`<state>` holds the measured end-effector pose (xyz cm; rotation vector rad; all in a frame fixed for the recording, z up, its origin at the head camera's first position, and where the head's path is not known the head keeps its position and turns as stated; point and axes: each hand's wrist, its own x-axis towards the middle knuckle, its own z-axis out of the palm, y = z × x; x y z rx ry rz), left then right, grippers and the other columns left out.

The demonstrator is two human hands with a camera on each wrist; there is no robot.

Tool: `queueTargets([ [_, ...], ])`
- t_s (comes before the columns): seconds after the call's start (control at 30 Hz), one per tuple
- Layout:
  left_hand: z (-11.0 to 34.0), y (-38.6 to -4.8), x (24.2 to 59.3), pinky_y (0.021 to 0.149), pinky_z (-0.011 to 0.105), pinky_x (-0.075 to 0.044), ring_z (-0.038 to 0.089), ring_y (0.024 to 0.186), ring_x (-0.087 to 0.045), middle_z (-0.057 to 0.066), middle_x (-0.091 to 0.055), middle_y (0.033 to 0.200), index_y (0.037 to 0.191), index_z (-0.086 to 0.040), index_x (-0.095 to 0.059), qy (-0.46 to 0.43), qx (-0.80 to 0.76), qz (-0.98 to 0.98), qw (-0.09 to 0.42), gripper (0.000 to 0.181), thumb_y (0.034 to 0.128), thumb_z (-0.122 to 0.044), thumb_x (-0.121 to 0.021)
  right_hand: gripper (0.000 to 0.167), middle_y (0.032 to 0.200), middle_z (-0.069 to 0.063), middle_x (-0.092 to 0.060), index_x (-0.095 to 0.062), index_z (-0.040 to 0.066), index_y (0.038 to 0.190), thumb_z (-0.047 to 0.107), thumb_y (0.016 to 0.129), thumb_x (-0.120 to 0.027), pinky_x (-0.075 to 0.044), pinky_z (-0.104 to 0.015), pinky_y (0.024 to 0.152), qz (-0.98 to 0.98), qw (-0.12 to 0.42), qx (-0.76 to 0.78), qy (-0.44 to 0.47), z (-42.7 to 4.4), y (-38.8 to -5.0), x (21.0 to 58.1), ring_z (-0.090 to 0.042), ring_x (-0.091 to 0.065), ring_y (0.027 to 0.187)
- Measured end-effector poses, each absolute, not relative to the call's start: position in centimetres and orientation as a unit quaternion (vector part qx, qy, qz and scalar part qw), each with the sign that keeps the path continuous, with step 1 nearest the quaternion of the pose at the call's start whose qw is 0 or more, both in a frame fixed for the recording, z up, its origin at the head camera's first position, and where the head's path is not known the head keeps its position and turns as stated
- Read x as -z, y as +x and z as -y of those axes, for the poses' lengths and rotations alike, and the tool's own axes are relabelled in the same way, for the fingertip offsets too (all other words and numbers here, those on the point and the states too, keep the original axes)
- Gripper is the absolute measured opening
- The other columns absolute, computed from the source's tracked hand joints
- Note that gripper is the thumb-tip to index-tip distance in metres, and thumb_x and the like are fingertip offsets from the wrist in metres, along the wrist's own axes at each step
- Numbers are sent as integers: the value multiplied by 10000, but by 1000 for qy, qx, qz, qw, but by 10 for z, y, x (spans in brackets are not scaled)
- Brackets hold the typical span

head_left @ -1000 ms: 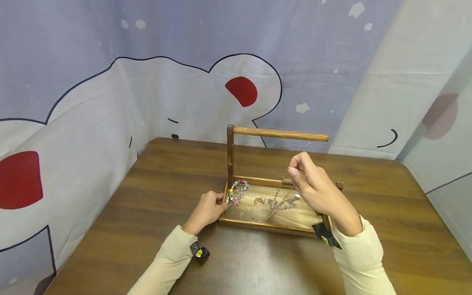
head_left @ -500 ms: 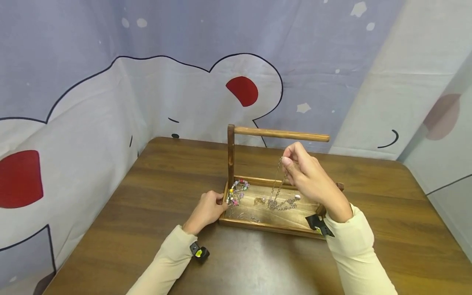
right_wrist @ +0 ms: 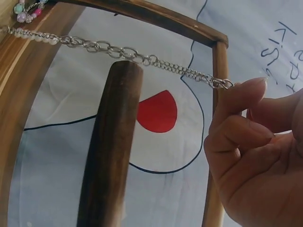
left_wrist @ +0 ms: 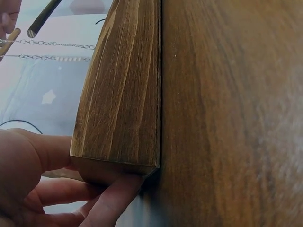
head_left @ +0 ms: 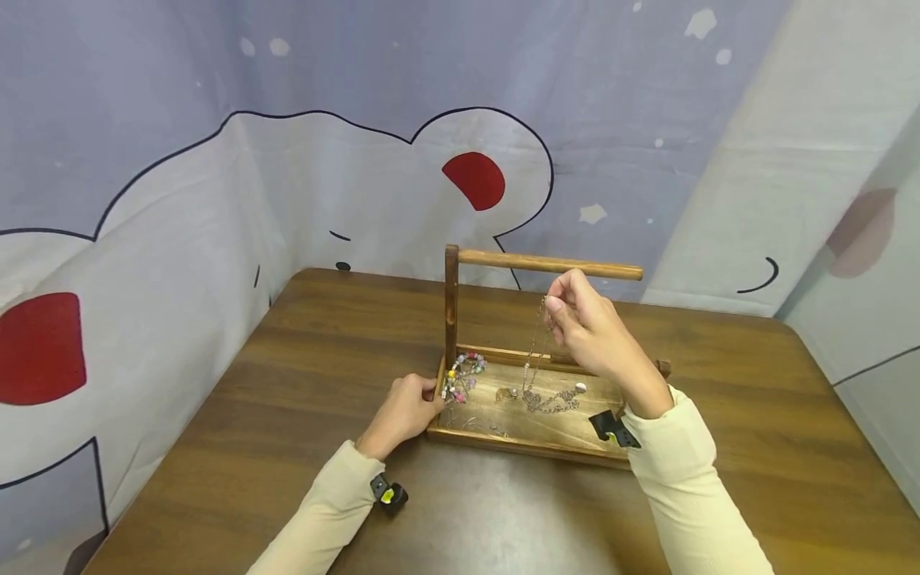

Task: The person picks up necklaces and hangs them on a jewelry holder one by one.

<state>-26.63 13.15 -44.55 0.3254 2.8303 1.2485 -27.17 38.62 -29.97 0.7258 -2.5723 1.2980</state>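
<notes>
My right hand (head_left: 596, 339) pinches the top of a silver chain necklace (right_wrist: 127, 53) between thumb and forefinger. The doubled chain, with a row of small pearl-like beads, hangs into a shallow wooden tray (head_left: 525, 449); its lower end meets a pile of chain (head_left: 552, 402) there. My left hand (head_left: 404, 409) grips the tray's left end, fingers bent around its corner in the left wrist view. Colourful beaded bracelets (head_left: 460, 383) lie inside at the left. Near the middle are a small gold-coloured piece (head_left: 502, 394) and a white round piece (head_left: 580, 387).
From the tray's left back rises a wooden post (head_left: 451, 303) with a long bar (head_left: 549, 263) reaching right, its end free. A second, lower bar (head_left: 568, 358) lies behind the tray floor. The brown table (head_left: 345, 319) meets a patterned curtain (head_left: 374, 192) behind.
My right hand has risen and moved left with the necklace, drawing more chain up from the pile so it hangs straighter. The left hand has stayed at the tray's end.
</notes>
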Motion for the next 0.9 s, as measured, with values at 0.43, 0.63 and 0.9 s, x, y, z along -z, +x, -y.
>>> queueTargets([
  [0.43,-131,-265,451,462,235,-371,83,507,-444,-3,-555,615,961,-2,-703,101,-412,-906,14,217,772,-44,-605,105,822,-93,-541,-439,-6,1005,79,943,-444,-462,-277,530,845,106,-480,210,-402,-272,304,-200,-514,582],
  [0.63,-130,-264,452,451,233,-370,85,504,-447,11,-566,630,1033,21,-677,94,-420,-903,18,277,772,-36,-600,126,842,-140,-543,-430,-1,1015,105,949,-441,-471,-284,540,845,123,-485,188,-407,-270,303,-193,-515,580],
  [0.9,-132,-267,449,461,234,-385,85,512,-461,14,-589,653,1013,12,-687,98,-417,-904,20,252,780,-47,-610,98,824,-136,-520,-411,-17,1010,58,948,-422,-443,-237,508,828,151,-511,174,-421,-266,295,-169,-487,557],
])
